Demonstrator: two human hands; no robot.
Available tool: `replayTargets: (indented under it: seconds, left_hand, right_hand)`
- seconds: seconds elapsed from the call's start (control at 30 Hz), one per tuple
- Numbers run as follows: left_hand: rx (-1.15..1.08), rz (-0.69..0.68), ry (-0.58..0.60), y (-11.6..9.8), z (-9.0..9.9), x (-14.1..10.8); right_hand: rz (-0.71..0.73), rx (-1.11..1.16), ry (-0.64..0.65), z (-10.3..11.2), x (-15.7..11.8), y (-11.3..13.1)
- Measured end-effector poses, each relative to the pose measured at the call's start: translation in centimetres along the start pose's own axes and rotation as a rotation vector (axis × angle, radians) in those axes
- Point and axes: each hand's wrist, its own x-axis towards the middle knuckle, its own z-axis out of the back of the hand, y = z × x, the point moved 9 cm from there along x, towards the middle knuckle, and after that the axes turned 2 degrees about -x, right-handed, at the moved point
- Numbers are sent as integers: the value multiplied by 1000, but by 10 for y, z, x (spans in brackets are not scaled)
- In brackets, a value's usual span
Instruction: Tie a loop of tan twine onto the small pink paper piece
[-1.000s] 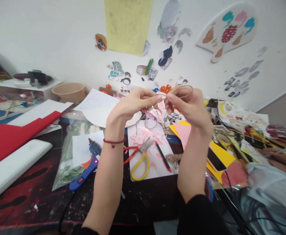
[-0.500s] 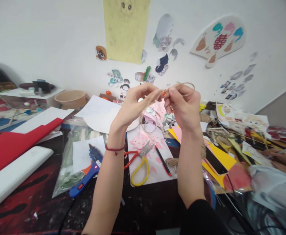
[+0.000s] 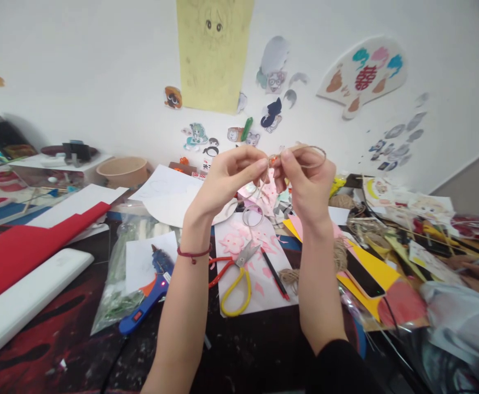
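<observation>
While our view has tipped up slightly to show more of the wall (image 3: 99, 82), we still keep the twine (image 3: 319, 149) raised between us. Our left hand (image 3: 233, 178) pinches it, thumb against curled fingers; our right hand (image 3: 310, 183), just beside, is closed on it too. Thin and brown, it curves in a loop over our right hand, above the scissors (image 3: 247, 255).

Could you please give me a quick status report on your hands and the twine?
Left hand and right hand pinching twine, raised. Scissors and glue gun lie below.
</observation>
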Motion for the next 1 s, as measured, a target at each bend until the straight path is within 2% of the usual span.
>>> replayTargets:
  seconds: [0.27, 0.43, 0.57, 0.73, 0.87, 1.0]
  left_hand:
    - [-84, 12, 55, 4, -1, 0]
    - [-22, 2, -3, 1, 1, 0]
    - [-47, -29, 6, -2, -1, 0]
    - [-16, 49, -21, 5, 3, 0]
    - [-4, 87, 33, 6, 0, -2]
    - [58, 98, 43, 6, 5, -5]
  right_hand:
    - [-2, 93, 27, -5, 0, -4]
    - [-18, 28, -7, -6, -1, -1]
    - [36, 15, -64, -7, -3, 6]
    - [93, -99, -91, -7, -8, 15]
    - [83, -102, -57, -9, -10, 19]
    - [71, -59, 7, -14, -11, 24]
